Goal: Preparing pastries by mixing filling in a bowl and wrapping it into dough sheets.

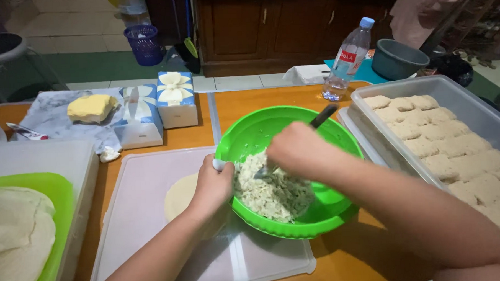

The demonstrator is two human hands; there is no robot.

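A green plastic bowl (319, 221) sits tilted toward me on the orange table, holding a pale shredded filling (274, 192). My left hand (212, 187) grips the bowl's near-left rim. My right hand (296, 150) is closed around a black-handled spoon (322, 116) whose metal end digs into the filling. A round thin dough wrapper (180, 195) lies on a translucent pinkish board (148, 227) just left of the bowl, partly hidden by my left hand.
At right a clear tray (464, 97) holds several folded pastries. A green tray (55, 191) of stacked wrappers stands at left. Behind are a butter block (91, 107) on foil, two tissue boxes (175, 99) and a water bottle (348, 59).
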